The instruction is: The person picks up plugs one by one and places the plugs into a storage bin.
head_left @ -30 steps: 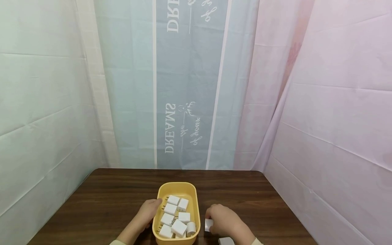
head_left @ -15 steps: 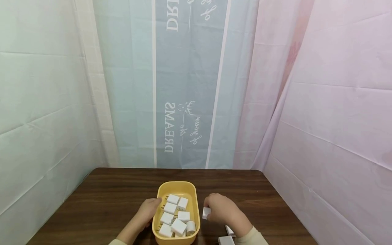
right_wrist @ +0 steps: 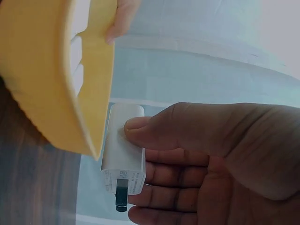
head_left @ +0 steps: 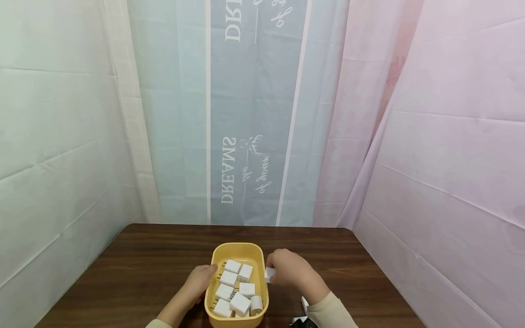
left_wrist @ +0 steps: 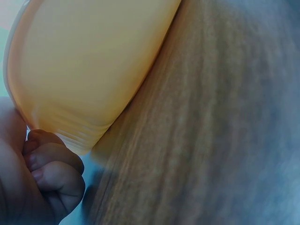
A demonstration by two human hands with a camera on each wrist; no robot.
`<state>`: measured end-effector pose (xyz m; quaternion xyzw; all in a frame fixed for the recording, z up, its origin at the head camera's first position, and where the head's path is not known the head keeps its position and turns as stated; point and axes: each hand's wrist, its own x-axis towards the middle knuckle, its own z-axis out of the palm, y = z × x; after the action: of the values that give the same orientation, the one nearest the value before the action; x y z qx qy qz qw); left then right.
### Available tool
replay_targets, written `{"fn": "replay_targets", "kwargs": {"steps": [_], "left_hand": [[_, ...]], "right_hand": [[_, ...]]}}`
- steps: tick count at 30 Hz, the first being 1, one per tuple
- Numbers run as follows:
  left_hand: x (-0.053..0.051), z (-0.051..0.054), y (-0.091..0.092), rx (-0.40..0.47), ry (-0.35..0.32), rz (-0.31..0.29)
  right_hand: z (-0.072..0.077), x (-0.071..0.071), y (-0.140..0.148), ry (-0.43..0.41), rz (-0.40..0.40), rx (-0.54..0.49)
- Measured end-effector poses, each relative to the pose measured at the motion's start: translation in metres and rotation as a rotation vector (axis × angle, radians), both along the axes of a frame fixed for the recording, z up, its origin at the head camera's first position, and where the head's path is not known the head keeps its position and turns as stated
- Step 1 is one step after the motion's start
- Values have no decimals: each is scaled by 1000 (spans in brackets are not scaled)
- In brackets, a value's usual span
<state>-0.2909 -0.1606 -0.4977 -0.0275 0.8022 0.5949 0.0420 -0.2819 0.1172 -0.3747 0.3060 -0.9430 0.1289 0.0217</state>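
A yellow plastic bin [head_left: 239,246] stands on the table, holding several white charger plugs [head_left: 240,303], some with prongs showing. My left hand [head_left: 198,282] grips the bin's left rim, thumb over the edge; in the left wrist view its fingers curl beside the bin wall [left_wrist: 93,61]. My right hand [head_left: 293,272] pinches a white charger [head_left: 269,274] at the bin's right rim. In the right wrist view this charger [right_wrist: 123,140] sits between thumb and fingers, its dark prong pointing down the frame, just beside the bin's edge.
The dark wood table [head_left: 328,255] extends around the bin. By my right forearm, near the bottom edge, lie a white piece [head_left: 305,304] and a black item [head_left: 305,324], partly cut off. Fabric sheets [head_left: 254,114] enclose the table at the back and sides.
My right hand has lifted the charger and moved it forward and left to the bin's right rim. More items show by the right forearm. My left hand stays on the bin.
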Motion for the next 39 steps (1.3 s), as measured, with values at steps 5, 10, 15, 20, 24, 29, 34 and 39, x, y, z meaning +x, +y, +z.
{"fn": "replay_targets", "kwargs": {"steps": [5,10,15,20,24,29,34,39], "left_hand": [[-1,0,-1,8,4,2],[0,-1,-1,15,7,9],[-1,-3,-1,35,17,7],[0,-2,0,62,27,-3],[1,0,-1,72,28,-14],[1,0,-2,58,16,-13],[2,2,-2,52,17,-11],[2,2,-1,52,25,-16]], "right_hand": [[4,-7,-11,-35,-20,-1],[6,-15,-23,-59,-35,8],[5,-21,-33,-63,-57,26],[1,-27,-41,-67,-73,23],[-4,-32,-47,-79,-87,16],[-10,-39,-54,-89,-104,13],[-12,-46,-63,-105,-98,-8],[-12,-52,-70,-104,-113,14]]}}
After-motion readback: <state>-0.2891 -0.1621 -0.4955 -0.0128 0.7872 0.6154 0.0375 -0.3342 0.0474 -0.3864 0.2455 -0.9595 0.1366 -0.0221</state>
